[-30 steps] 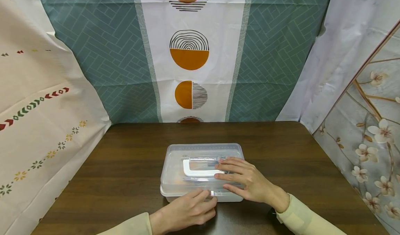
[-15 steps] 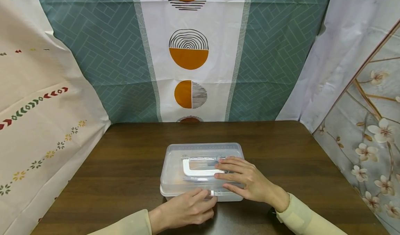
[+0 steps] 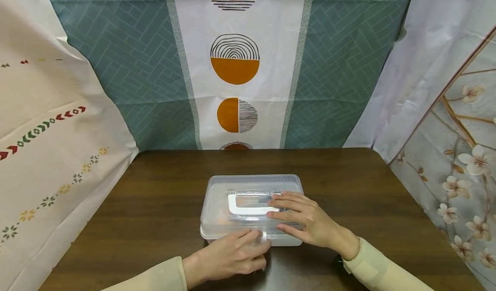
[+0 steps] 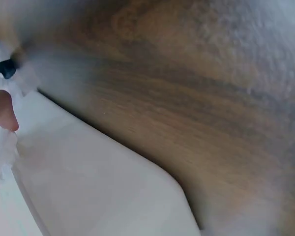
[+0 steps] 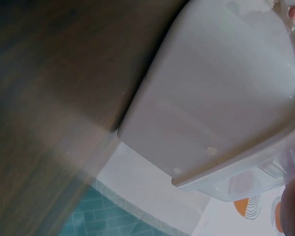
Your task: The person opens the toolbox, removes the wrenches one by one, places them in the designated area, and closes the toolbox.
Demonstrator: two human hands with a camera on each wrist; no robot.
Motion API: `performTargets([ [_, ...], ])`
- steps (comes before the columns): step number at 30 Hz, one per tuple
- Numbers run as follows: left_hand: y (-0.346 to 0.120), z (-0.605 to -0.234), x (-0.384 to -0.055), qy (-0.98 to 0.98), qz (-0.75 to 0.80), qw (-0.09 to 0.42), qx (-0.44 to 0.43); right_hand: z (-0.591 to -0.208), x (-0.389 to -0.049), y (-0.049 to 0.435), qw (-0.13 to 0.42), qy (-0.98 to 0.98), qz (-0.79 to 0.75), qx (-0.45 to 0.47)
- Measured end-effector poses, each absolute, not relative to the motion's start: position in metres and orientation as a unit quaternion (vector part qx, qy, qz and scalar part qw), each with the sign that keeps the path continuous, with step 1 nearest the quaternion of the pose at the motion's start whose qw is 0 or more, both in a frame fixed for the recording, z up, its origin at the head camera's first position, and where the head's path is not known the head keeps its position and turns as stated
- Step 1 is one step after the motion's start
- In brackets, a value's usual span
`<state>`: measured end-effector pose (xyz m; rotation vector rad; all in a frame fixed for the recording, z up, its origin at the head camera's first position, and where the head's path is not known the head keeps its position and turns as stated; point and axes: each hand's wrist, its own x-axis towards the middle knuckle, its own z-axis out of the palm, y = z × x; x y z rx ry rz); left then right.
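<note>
A translucent plastic storage box [image 3: 218, 215] with a closed clear lid and a white carrying handle [image 3: 248, 211] stands on the table. At the middle of its near side, my left hand [image 3: 238, 254] pinches the box's latch [image 3: 264, 236] between curled fingers. The left wrist view shows fingertips on both sides of the latch [image 4: 4, 150]. My right hand [image 3: 306, 222] rests on the right part of the lid with its fingers spread, the tips by the handle's right end. The right wrist view shows the box's pale side wall [image 5: 211, 93]. What lies inside the box is too blurred to tell.
The dark brown wooden table [image 3: 155, 196] extends around the box on all sides. A green and white patterned cloth [image 3: 155, 67] hangs behind its far edge. Patterned cloths hang at the left [image 3: 58, 153] and right [image 3: 445, 174].
More of the white latch shows between my left fingers, and it looks tilted a little outward from the box. My right hand stays on the lid. The head view has shifted slightly.
</note>
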<state>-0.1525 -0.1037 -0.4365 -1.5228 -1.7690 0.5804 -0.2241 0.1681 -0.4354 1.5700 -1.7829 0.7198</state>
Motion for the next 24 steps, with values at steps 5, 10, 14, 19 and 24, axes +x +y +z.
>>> performTargets([
  [5,-0.108,-0.437,-0.153,-0.689,0.220,0.350,-0.596,-0.436,-0.224,0.168,0.319,-0.678,0.278,0.601],
  [10,-0.114,-0.430,-0.156,-0.673,0.232,0.363,-0.601,-0.434,-0.224,0.168,0.319,-0.680,0.274,0.600],
  [14,-0.116,-0.429,-0.158,-0.663,0.224,0.376,-0.607,-0.435,-0.223,0.167,0.321,-0.680,0.274,0.600],
  [19,-0.119,-0.432,-0.160,-0.665,0.209,0.381,-0.608,-0.436,-0.223,0.167,0.320,-0.681,0.276,0.598],
  [24,-0.120,-0.431,-0.160,-0.668,0.200,0.386,-0.604,-0.437,-0.224,0.168,0.321,-0.679,0.275,0.599],
])
